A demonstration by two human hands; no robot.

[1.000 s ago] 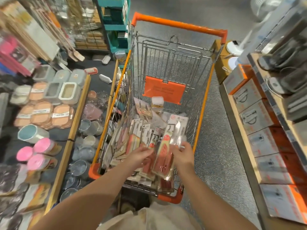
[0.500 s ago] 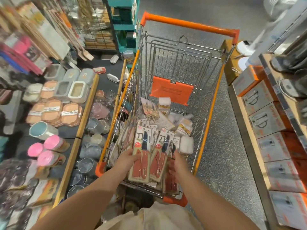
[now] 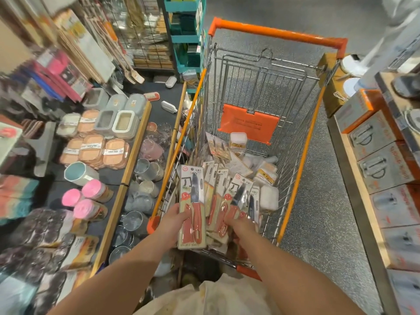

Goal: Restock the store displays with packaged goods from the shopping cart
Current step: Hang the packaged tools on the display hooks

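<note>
Lifted since a second ago, the knife pack [image 3: 193,205] is rising over the shopping cart [image 3: 302,160], my left hand [image 3: 173,220] gripping it. I'm gathering stock; my right hand [image 3: 241,225] (fingers buried among packs, grip unclear) is reaching at one o'clock. Next I'm carrying packs toward displays at nine o'clock.

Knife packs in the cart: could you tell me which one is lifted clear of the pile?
The knife pack gripped in the left hand, at the cart's left side; it stands upright, its front fully visible, while the others overlap.
</note>
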